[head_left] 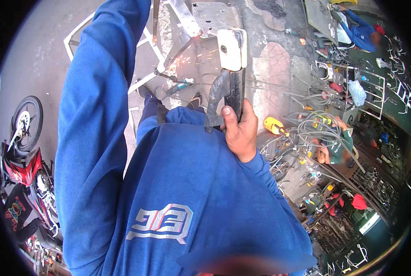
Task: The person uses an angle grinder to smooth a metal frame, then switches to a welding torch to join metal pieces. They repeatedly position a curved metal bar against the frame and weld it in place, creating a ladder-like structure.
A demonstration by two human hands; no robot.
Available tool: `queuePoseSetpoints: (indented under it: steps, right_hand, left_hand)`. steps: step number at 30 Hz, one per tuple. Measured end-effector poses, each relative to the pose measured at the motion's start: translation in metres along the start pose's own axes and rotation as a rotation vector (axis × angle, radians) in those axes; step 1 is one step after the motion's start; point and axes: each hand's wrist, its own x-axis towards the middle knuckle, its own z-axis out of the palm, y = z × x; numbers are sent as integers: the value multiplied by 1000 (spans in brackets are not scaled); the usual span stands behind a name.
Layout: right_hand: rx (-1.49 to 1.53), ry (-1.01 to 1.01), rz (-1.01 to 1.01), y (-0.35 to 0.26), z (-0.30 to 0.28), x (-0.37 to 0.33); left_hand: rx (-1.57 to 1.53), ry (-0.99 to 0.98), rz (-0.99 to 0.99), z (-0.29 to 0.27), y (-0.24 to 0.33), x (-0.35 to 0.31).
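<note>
My right hand (pixel 242 134) is closed around a black handle with a loop of dark wrapping (pixel 218 99) on its left side. On top of the handle sits a white rounded block (pixel 230 50) with a dark round spot; its kind is not clear. My left arm, in a blue sleeve (pixel 92 115), reaches up past the top edge, so that hand is out of sight. Beyond it stands a pale metal frame (pixel 183 18) of joined bars. Orange sparks (pixel 183 60) scatter beside the frame. A teal and dark tool (pixel 184 84) lies by my feet.
A perforated metal plate (pixel 214 18) lies at the far side. To the right are a yellow tool (pixel 273 125), coiled cables (pixel 323 126) and two people, one in green (pixel 339 149), one in blue (pixel 362 37). A red motorcycle (pixel 26 168) stands at the left.
</note>
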Motion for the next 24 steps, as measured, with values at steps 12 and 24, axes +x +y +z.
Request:
queuePoseSetpoints:
  steps: [12,24]
  right_hand:
    - [69,21,-25,-6,-10,-2]
    - [129,-6,53,42,-10,-7]
  left_hand:
    - [111,23,-24,-15,4,16]
    - [933,-297,-375,-287,-180,-155]
